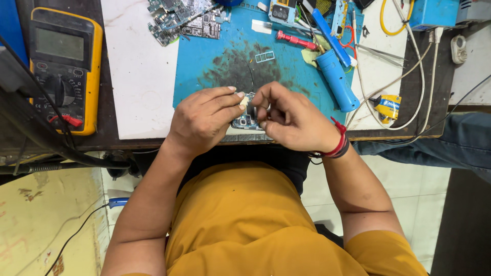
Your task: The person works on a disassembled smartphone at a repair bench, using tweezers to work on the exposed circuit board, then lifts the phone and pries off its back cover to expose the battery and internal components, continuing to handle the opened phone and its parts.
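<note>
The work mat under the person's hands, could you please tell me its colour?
Blue work mat, with a dark sooty stain at its centre; head view.

This is a small electronics repair bench, the sort found in a phone repair shop. A yellow multimeter (64, 66) with its probe leads sits at the far left. A blue work mat (215, 61), scorched black in the middle, covers the bench centre. Bare circuit boards (186, 18) lie at the far edge, beside a red screwdriver (296, 40) and a blue cylindrical tool (336, 81) (its kind is unclear). Cables trail across the right side.
</note>
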